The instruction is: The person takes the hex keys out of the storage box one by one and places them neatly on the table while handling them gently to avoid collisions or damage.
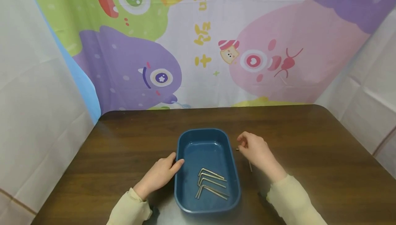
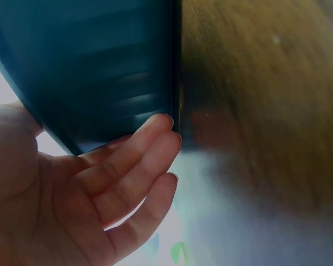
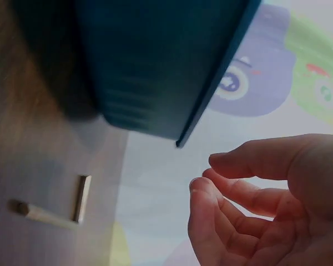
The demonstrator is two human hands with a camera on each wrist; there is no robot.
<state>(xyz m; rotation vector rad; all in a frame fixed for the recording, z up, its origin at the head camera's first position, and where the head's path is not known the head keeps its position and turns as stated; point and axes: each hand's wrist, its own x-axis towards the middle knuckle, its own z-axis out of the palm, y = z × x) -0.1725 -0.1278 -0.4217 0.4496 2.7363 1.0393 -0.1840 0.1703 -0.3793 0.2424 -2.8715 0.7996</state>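
1. The right hand (image 1: 255,149) is just right of the tray, raised above the table with its fingers loosely bent and nothing in them; the thumb stands apart from the fingertips.
2. Below that hand, on the table right of the tray, lies a loose hex key (image 1: 251,166). It is a slim, brassy-silver metal rod bent into an L, with flat-cut ends; the hand hides part of it from the head view, while the right wrist view shows both legs.
3. The left hand (image 1: 159,173) grips the tray's left side, thumb hooked over the rim and fingers against the outer wall.
4. The tray (image 1: 201,153) is dark blue, deep-walled and rectangular, with rounded corners and a glossy floor.
5. In the tray's near half, toward its right wall, several matching hex keys (image 1: 214,182) lie roughly parallel, their bends to the left. At least four are there; the nearest ones overlap, so an exact count is unclear.
6. Around the tray spreads the dark wood-grain table (image 1: 123,142); beyond the tray hangs a cartoon-printed cloth (image 1: 201,91).
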